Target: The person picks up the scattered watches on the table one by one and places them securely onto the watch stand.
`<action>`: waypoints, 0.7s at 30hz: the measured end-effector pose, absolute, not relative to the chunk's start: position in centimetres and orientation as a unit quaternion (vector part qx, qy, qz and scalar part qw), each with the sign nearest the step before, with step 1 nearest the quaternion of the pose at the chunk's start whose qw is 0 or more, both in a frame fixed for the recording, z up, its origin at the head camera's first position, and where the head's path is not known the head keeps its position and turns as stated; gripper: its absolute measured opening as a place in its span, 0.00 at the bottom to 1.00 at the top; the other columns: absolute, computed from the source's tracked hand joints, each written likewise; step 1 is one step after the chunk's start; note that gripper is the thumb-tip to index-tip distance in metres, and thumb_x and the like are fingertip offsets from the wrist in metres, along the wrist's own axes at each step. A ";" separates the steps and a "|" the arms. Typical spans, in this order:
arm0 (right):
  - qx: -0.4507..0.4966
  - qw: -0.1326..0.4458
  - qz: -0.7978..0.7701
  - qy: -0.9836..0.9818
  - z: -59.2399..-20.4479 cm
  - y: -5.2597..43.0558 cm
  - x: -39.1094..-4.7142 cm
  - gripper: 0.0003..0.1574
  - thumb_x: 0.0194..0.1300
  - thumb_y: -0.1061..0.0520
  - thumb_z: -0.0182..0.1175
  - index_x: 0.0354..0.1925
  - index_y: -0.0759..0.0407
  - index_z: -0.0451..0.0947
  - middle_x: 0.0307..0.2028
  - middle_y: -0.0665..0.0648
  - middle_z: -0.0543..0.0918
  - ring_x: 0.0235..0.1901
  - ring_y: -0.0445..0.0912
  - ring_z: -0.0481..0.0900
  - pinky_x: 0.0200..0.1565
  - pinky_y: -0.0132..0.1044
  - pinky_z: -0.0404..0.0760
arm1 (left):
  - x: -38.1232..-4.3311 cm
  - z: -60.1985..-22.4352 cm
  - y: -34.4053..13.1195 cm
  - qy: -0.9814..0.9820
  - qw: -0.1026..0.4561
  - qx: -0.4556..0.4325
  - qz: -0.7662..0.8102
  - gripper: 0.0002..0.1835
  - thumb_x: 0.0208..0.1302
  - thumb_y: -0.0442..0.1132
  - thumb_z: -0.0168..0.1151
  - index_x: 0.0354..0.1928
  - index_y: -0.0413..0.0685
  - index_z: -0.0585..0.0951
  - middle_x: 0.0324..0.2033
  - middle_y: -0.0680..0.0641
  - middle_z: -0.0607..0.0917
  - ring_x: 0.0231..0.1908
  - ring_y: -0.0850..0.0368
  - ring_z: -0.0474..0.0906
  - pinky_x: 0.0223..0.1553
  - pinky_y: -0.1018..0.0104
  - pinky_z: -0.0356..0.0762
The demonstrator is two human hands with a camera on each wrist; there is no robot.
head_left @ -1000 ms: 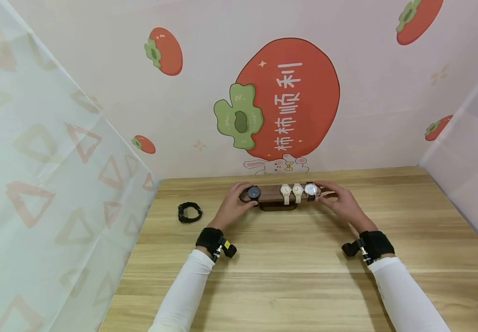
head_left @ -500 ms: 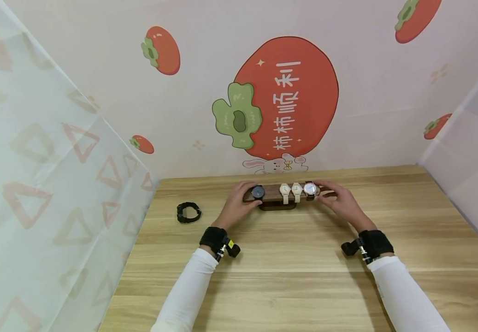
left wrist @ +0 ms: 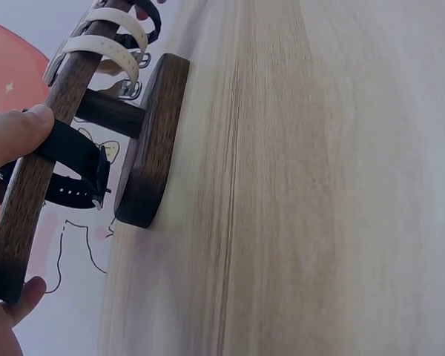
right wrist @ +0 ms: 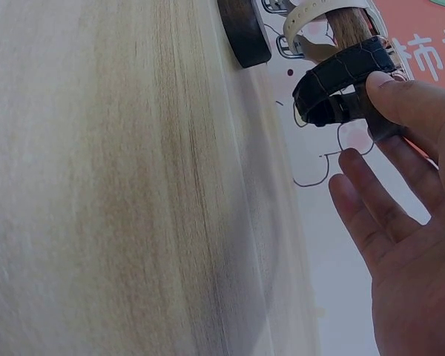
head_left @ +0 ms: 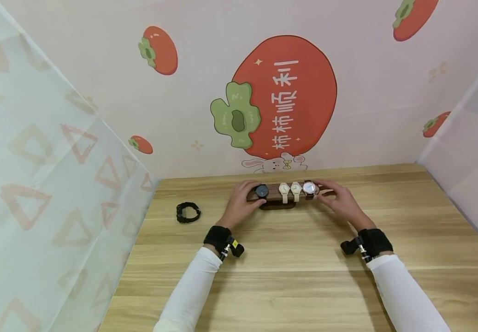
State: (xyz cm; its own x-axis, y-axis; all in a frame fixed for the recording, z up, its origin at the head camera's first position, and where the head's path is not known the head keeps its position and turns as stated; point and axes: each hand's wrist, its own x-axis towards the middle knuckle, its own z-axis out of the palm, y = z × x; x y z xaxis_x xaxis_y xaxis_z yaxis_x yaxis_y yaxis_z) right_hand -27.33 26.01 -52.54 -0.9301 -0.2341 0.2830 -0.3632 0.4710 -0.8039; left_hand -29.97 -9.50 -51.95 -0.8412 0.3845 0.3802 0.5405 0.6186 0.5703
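Observation:
A dark wooden watch stand [head_left: 273, 191] holds several watches on its raised bar. My left hand [head_left: 237, 205] pinches the black watch [head_left: 262, 191] near the bar's left end. In the left wrist view, the thumb presses its black strap [left wrist: 73, 150]; most other fingers are hidden. Two cream watches [head_left: 284, 189] sit side by side right of the middle. Beside them is a watch with a silver case [head_left: 309, 187] and dark strap [right wrist: 341, 76]. My right hand [head_left: 344, 204] grips the bar's right end by thumb and index finger, touching that strap; two fingers extend below.
Another black watch [head_left: 188, 212] lies in a loop on the wooden table [head_left: 280, 286], left of the stand. Close behind the stand rises a printed wall [head_left: 197, 106]. Side panels [head_left: 68, 175] bound the table.
My left hand has moved right, and the black watch has slid along the bar toward the cream watches. My right hand stays at the bar's right end.

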 end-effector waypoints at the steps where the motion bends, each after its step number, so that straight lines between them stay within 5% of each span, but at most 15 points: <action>1: 0.173 0.064 0.485 -0.855 -52.5 26.0 -27.3 0.34 0.73 0.63 0.69 0.74 0.61 0.74 0.68 0.70 0.79 0.63 0.66 0.80 0.61 0.65 0.82 | -30.0 -52.0 -9.5 -0.893 0.112 -0.259 -0.351 0.33 0.66 0.47 0.78 0.70 0.49 0.79 0.67 0.46 0.81 0.70 0.44 0.73 0.73 0.40 0.68; 21: 0.170 0.058 0.486 -0.855 -52.5 26.1 -27.4 0.35 0.74 0.63 0.68 0.75 0.60 0.73 0.68 0.70 0.79 0.64 0.67 0.79 0.62 0.65 0.81 | -29.6 -51.3 -8.3 -0.910 0.134 -0.245 -0.306 0.33 0.65 0.54 0.77 0.70 0.55 0.81 0.67 0.46 0.83 0.67 0.47 0.75 0.67 0.38 0.68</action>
